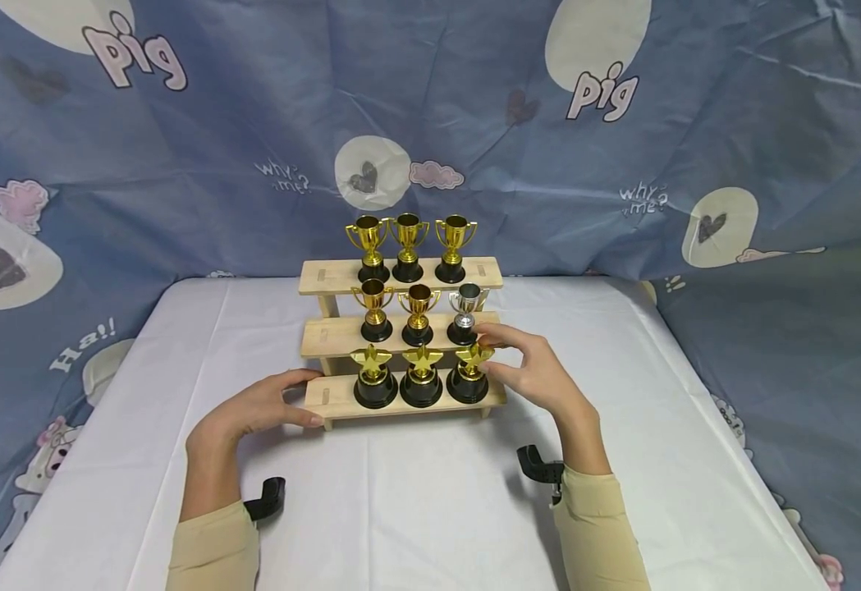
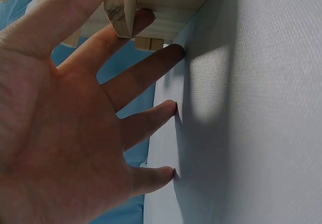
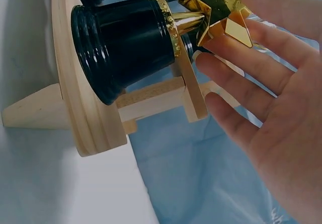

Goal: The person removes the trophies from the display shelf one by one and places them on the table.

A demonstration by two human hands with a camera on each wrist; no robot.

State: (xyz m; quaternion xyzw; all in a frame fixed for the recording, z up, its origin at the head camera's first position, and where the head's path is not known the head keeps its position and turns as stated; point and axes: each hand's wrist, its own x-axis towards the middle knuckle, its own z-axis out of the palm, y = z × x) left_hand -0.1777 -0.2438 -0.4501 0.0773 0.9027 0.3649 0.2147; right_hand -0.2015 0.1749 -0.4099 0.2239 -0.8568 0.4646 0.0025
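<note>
A three-tier wooden shelf [image 1: 341, 405] stands on the white cloth, with small trophies on every tier. At the right end of its lowest tier is a gold star trophy [image 1: 469, 384] with a black base. My right hand [image 1: 537, 373] has thumb and index finger at the star, pinching it; the other fingers extend beside it in the right wrist view. My left hand [image 1: 260, 402] is at the shelf's left end, thumb near the front leg and index finger towards the back. In the left wrist view its fingers are spread and straight, touching wood and cloth.
Two more star trophies [image 1: 421, 390] share the lowest tier. Gold cups [image 1: 375, 300] and a silver cup [image 1: 467, 304] stand on the middle tier, with gold cups [image 1: 408, 238] on top. A blue patterned curtain [image 1: 474, 123] hangs behind the white-covered table [image 1: 400, 509].
</note>
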